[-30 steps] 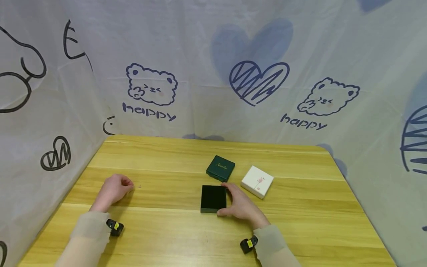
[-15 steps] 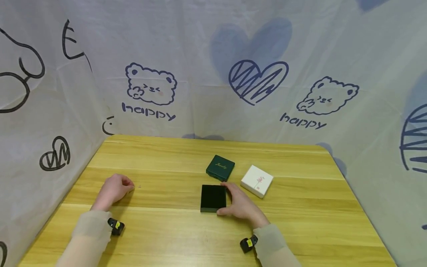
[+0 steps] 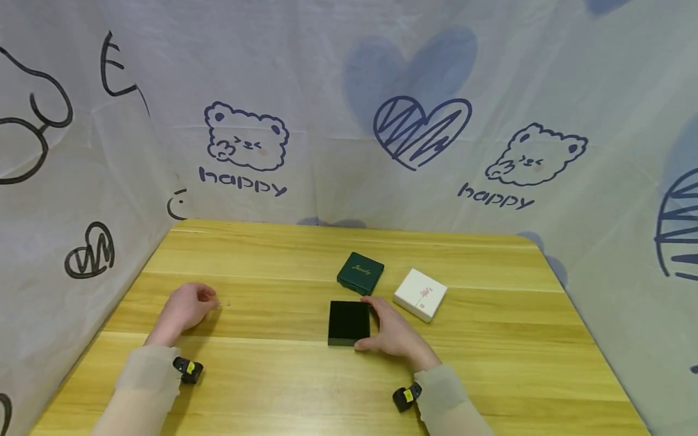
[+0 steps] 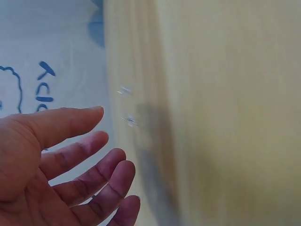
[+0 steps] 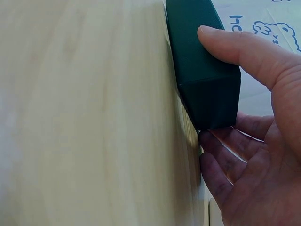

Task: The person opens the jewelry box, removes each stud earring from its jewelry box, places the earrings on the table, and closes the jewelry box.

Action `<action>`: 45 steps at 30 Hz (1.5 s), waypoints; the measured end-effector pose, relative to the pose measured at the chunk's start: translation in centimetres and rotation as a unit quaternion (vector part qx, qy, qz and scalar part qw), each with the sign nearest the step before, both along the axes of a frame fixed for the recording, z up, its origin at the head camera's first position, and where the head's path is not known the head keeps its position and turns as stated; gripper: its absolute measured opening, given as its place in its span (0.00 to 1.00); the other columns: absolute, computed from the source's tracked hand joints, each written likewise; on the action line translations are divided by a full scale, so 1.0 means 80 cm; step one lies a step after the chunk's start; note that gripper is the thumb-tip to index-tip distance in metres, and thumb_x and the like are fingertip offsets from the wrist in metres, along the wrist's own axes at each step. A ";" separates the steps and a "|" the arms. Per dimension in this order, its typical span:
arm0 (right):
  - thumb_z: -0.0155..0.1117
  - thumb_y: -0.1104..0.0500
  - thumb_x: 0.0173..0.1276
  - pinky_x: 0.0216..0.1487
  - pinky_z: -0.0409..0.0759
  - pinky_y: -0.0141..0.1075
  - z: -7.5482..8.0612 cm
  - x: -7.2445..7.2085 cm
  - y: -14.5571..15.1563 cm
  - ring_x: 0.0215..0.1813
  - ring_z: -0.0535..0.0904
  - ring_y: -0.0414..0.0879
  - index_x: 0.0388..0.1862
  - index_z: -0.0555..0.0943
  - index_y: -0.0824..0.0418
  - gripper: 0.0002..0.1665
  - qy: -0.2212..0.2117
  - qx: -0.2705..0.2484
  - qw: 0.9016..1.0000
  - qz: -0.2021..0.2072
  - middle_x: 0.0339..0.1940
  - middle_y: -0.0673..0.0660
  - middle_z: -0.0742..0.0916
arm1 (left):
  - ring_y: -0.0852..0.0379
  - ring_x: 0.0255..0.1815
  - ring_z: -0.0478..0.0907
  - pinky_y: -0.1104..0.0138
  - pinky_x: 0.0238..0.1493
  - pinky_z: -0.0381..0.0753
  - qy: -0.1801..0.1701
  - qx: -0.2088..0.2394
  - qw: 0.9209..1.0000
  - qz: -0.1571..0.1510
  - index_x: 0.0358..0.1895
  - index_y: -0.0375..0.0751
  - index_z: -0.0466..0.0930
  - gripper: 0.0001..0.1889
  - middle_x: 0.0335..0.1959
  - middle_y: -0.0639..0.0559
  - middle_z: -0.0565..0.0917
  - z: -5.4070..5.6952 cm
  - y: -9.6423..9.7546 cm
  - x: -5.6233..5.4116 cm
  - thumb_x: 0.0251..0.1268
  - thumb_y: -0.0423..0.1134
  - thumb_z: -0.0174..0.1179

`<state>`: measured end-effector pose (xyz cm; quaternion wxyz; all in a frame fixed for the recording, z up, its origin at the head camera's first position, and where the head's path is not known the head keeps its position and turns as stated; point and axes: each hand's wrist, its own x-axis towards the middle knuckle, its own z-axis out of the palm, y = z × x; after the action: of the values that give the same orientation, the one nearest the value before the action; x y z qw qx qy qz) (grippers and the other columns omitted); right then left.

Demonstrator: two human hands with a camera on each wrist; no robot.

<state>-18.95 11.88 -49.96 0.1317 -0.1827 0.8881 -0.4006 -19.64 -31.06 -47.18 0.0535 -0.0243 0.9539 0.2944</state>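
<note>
My left hand [image 3: 188,307] lies low over the table's left part, fingers loosely bent with nothing between them. Just beyond its fingertips are two tiny shiny pieces [image 3: 228,303] with thin pins, resembling stud earrings. In the left wrist view the thumb and fingers stand apart, and one stud-like piece [image 4: 130,121] is nearer than the other stud-like piece [image 4: 124,90]. My right hand [image 3: 397,335] grips an uncovered dark green jewelry box base [image 3: 349,323] by its right side. In the right wrist view, the thumb presses one side of the box base [image 5: 209,101], fingers at the opposite side.
Behind the box base rests a green lid [image 3: 360,274] with gold "Jewelry" lettering. A white box [image 3: 420,295] with a pink flower print sits to its right. All are on a wooden table [image 3: 283,387], bordered by a printed cloth backdrop [image 3: 322,91].
The left fingers have drawn slightly back, and a second tiny shiny piece now shows beside the first at their tips. The right hand and box base stay in place.
</note>
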 end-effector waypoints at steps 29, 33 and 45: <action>0.82 0.50 0.49 0.68 0.62 0.54 0.000 0.001 0.000 0.70 0.65 0.58 0.75 0.62 0.59 0.57 0.004 0.000 1.000 0.003 0.71 0.61 0.69 | 0.36 0.57 0.73 0.45 0.55 0.73 0.014 0.112 0.981 -0.155 0.73 0.31 0.58 0.46 0.63 0.32 0.71 0.004 0.147 0.015 0.56 0.45 0.73; 0.82 0.50 0.49 0.68 0.62 0.54 0.001 0.001 -0.001 0.69 0.65 0.58 0.75 0.62 0.59 0.58 0.003 -0.001 1.000 0.002 0.71 0.61 0.69 | 0.37 0.58 0.73 0.45 0.57 0.72 0.012 0.121 0.978 -0.168 0.73 0.32 0.59 0.48 0.64 0.33 0.71 -0.002 0.170 0.017 0.52 0.45 0.75; 0.82 0.49 0.49 0.67 0.62 0.55 0.000 0.000 -0.001 0.69 0.66 0.57 0.75 0.62 0.59 0.58 0.004 0.004 1.000 -0.004 0.71 0.61 0.69 | 0.40 0.57 0.75 0.47 0.59 0.72 0.037 0.166 0.969 -0.178 0.75 0.32 0.55 0.53 0.63 0.37 0.73 -0.016 0.218 0.017 0.46 0.39 0.78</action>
<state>-18.93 11.79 -49.96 0.1272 -0.1803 0.8909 -0.3969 -18.29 -13.59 -48.49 0.0728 0.1661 0.8817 0.4355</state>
